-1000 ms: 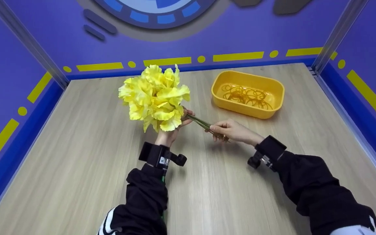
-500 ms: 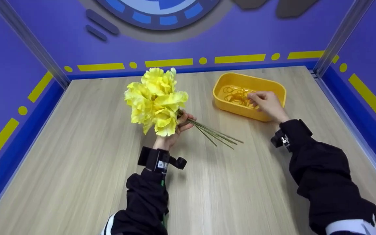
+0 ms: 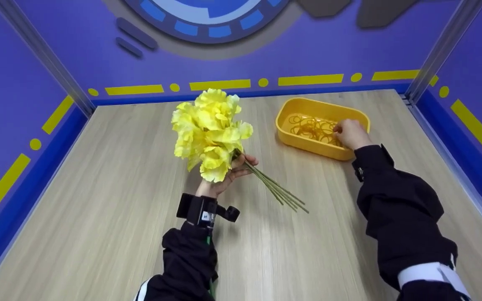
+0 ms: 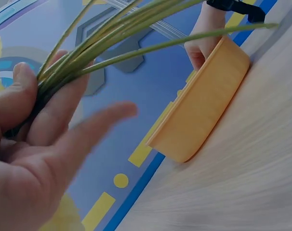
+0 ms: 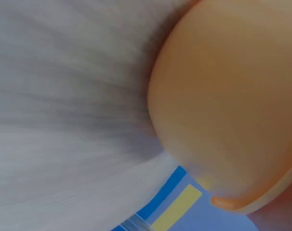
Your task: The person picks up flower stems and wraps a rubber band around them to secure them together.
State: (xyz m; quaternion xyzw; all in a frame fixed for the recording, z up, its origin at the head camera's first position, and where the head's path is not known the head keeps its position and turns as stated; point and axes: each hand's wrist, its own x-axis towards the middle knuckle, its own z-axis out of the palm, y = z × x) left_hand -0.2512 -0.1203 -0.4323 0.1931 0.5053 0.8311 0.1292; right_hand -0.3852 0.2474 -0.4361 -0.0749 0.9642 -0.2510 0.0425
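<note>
A bunch of yellow artificial flowers (image 3: 207, 133) leans over the table, held by my left hand (image 3: 229, 177) just under the blooms. Thin green stems (image 3: 280, 192) fan out toward the lower right. In the left wrist view, thumb and fingers pinch the stems (image 4: 102, 43) while one finger sticks out free. My right hand (image 3: 353, 133) reaches over the near right rim of a yellow box (image 3: 312, 145), fingers bent down among amber rubber bands (image 3: 308, 127). Its fingertips are hidden, so whether they grip a band does not show. The right wrist view mostly shows the box wall (image 5: 223, 96).
A wooden tabletop (image 3: 119, 200) lies under everything. Purple-blue panels with yellow stripes (image 3: 220, 85) enclose it at the back and both sides. The box stands at the back right, near the back panel (image 3: 232, 71).
My right hand left the stem ends and moved to the box, then went deeper among the rubber bands. The freed stems spread apart and swung downward. The left hand keeps its hold.
</note>
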